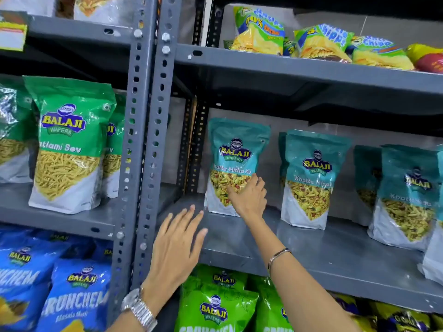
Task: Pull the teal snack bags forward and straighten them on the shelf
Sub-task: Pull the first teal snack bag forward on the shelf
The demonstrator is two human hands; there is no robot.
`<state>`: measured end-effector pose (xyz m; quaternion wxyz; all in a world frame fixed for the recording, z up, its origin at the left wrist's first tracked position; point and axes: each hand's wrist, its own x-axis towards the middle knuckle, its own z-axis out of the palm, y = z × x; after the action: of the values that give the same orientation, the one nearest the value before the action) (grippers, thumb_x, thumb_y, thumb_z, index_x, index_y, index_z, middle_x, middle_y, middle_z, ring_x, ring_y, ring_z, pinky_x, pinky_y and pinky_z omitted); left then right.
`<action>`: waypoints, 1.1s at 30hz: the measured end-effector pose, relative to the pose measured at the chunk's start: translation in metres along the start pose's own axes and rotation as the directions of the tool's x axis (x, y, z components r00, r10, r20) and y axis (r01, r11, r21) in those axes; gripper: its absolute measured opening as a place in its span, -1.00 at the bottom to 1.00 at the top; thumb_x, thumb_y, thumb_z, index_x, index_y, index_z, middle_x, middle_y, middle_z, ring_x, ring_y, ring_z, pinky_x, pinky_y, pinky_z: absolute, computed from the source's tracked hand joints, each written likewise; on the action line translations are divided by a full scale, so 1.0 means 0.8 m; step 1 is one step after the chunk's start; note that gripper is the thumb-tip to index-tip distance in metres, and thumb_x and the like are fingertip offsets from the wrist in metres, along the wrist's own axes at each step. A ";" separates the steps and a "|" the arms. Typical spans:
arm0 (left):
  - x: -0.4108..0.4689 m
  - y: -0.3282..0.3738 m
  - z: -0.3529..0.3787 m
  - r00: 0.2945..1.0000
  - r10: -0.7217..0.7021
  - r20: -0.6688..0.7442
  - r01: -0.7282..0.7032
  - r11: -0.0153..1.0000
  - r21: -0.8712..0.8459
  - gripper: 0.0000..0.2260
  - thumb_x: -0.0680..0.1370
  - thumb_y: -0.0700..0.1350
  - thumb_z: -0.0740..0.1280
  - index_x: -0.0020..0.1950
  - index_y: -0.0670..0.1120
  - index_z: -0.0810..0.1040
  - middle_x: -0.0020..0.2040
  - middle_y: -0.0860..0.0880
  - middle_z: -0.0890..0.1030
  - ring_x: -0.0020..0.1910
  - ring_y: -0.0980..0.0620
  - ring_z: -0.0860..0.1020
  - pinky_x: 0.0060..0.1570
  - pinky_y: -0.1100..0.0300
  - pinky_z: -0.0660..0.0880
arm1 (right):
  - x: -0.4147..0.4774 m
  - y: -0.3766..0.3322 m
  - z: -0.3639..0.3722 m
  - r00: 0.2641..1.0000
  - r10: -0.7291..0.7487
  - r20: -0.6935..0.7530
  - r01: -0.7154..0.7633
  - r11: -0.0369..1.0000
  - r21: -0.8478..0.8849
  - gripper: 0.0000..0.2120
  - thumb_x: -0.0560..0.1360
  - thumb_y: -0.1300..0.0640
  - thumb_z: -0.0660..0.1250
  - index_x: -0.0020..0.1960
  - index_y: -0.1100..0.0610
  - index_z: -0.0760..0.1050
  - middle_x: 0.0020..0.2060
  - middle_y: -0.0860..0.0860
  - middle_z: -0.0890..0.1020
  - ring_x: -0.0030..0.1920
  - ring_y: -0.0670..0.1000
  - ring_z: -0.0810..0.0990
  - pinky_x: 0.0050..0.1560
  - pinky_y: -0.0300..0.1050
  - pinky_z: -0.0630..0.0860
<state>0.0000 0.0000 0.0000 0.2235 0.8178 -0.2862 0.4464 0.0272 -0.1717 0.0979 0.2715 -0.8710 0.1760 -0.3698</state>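
Note:
Several teal Khatta Mitha Mix bags stand upright on the grey middle shelf (pixel 299 250), set back from its front edge. The leftmost teal bag (pixel 236 149) stands near the back wall. My right hand (pixel 249 195) reaches in and lies against its lower right front, fingers spread; whether it grips the bag I cannot tell. A second teal bag (pixel 311 178) stands to the right, with another behind it. A third teal bag (pixel 407 197) stands further right and closer to the front. My left hand (pixel 177 245) hovers open over the shelf's front left corner, touching nothing.
A perforated grey upright post (pixel 153 130) divides the shelving just left of my left hand. Green Ratlami Sev bags (pixel 69 144) stand on the left unit. Blue bags (pixel 72 298) and green bags (pixel 215 305) fill the shelf below. Yellow-green chip bags (pixel 321 44) lie on the shelf above.

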 end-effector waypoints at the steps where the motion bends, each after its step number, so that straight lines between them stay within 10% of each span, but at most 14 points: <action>1: -0.007 -0.004 0.003 1.000 0.010 -0.028 -0.010 1.000 0.016 -0.48 0.65 0.12 -0.05 0.24 -0.15 0.58 0.25 -0.12 0.57 0.21 -0.09 0.53 0.28 -0.01 0.28 | 0.003 -0.003 0.005 1.000 0.016 -0.008 -0.016 0.999 0.028 -0.18 0.46 -0.12 0.33 0.53 0.22 0.05 0.49 0.18 0.18 0.45 0.24 0.22 0.35 0.17 0.28; 20: -0.035 -0.032 0.018 0.989 0.099 -0.111 -0.092 0.993 0.072 -0.58 0.61 0.09 0.11 0.10 -0.15 0.65 0.09 -0.10 0.65 0.06 -0.10 0.59 0.15 0.04 0.36 | 0.028 -0.044 0.082 0.942 0.329 -0.071 -0.310 0.930 0.196 0.23 0.25 -0.24 0.53 0.55 0.28 -0.15 0.47 0.24 0.15 0.47 0.22 0.14 0.34 0.28 0.27; 33: -0.035 -0.034 0.021 0.989 0.098 -0.109 -0.092 0.994 0.059 -0.64 0.57 0.06 0.20 0.08 -0.17 0.64 0.07 -0.11 0.65 0.05 -0.11 0.59 0.12 0.03 0.39 | 0.012 -0.043 0.080 0.938 0.298 -0.175 -0.274 0.950 0.152 0.13 0.22 -0.16 0.58 0.51 0.28 0.02 0.37 0.22 0.31 0.39 0.23 0.30 0.25 0.17 0.39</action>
<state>0.0162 0.0173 -0.0351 0.1956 0.7827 -0.2996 0.5093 0.0850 -0.1271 0.0869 0.3578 -0.7766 0.3033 -0.4206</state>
